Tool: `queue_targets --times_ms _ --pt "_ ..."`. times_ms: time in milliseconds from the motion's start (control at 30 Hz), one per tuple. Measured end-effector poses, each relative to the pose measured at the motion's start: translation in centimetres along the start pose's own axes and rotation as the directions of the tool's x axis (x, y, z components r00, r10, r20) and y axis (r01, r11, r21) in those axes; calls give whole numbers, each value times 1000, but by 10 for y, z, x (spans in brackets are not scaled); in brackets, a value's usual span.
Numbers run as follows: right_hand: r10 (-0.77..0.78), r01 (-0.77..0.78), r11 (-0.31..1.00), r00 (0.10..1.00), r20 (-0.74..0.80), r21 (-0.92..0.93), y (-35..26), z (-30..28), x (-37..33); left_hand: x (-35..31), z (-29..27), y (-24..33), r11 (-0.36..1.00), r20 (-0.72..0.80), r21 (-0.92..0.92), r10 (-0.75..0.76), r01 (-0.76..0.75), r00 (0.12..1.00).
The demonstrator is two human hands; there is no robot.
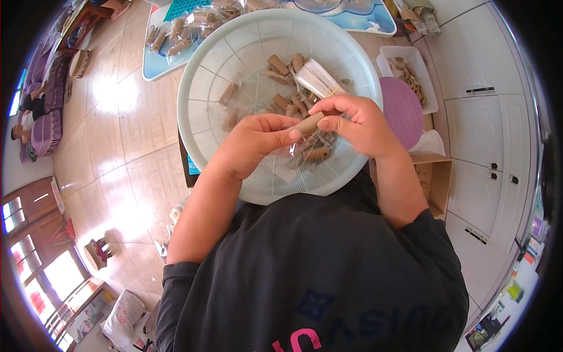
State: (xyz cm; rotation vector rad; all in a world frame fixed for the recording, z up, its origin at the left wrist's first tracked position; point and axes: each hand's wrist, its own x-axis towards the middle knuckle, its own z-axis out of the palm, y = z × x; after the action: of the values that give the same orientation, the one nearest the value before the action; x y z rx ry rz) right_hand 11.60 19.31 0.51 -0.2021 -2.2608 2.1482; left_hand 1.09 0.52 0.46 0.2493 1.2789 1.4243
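The pale mesh basket point(190, 146) sat right against the front of the dark shirt point(305, 252), presumably so that both hands could work over it without reaching and anything dropped would land inside. Above its mesh, the task's brown roll point(309, 124) lay slantwise between the two hands, held near its ends, which likely kept it steady and left its middle free. The left hand point(258, 141) was closed to a narrow pinch, thumb and fingers at the roll's lower end, with clear film point(292, 148) gathered at that thumb. The right hand point(358, 126) was closed about as far, thumb and forefinger taking the upper end; its other fingers were partly hidden. Beneath and beyond lay loose brown rolls point(278, 64) and a banded bundle of clear sleeves point(316, 78), perhaps set there to be within easy reach of the right hand. Past the rim, bagged rolls point(179, 44) rested on a blue tabletop point(153, 69), and a white tub point(432, 100) of brown pieces stood off to the right, near the cabinets point(481, 132)
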Motion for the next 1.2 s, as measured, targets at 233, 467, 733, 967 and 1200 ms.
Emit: queue_targets --times_ms 233,467,733,967,1200 --pt "-211 219 900 975 64 -377 -4 4 6 3 -5 -2 995 11 92 -33 31 999" --pt "-280 289 895 957 76 -339 1 9 5 4 -3 0 988 103 -148 52 -37 993" --pt "-129 128 992 983 -132 -17 10 25 4 5 -6 3 985 181 -172 46 -14 982" --pt "-117 106 992 975 -190 -66 -2 18 8 7 -6 1 976 207 -217 71 -26 976" --pt "-468 376 797 879 -90 -472 6 27 7 11 -13 -8 970 147 -234 100 -63 984"
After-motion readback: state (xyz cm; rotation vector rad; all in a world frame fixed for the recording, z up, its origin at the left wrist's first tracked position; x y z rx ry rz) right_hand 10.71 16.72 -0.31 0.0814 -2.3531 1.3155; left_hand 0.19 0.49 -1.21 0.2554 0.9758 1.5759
